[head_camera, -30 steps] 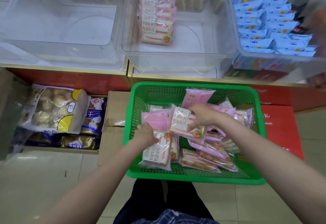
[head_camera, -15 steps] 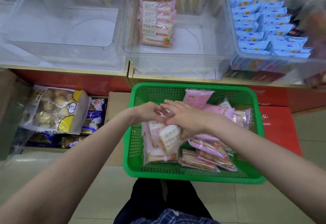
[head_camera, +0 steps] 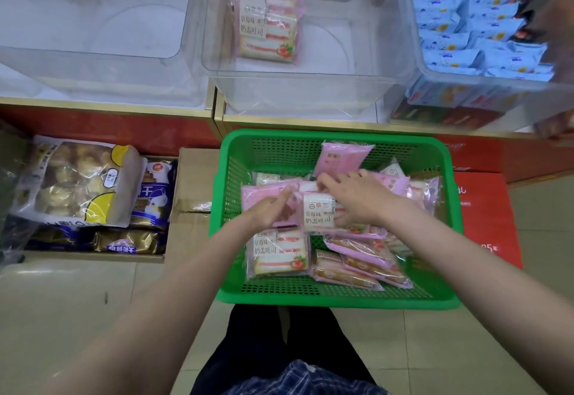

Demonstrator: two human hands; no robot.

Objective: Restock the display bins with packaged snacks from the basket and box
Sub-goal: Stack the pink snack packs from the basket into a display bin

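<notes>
The middle bin (head_camera: 310,84) sat straight beyond the basket (head_camera: 338,298). Inside the basket, the right hand (head_camera: 357,199) pinched an upright pack (head_camera: 318,213), long axis pointing binward; the left hand (head_camera: 270,211) curled round a pink pack (head_camera: 264,197) alongside.

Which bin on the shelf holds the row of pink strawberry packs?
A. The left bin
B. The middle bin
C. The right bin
B: the pink packs stand in the middle bin; the right bin holds blue packs, and the left bin shows no packs.
</notes>
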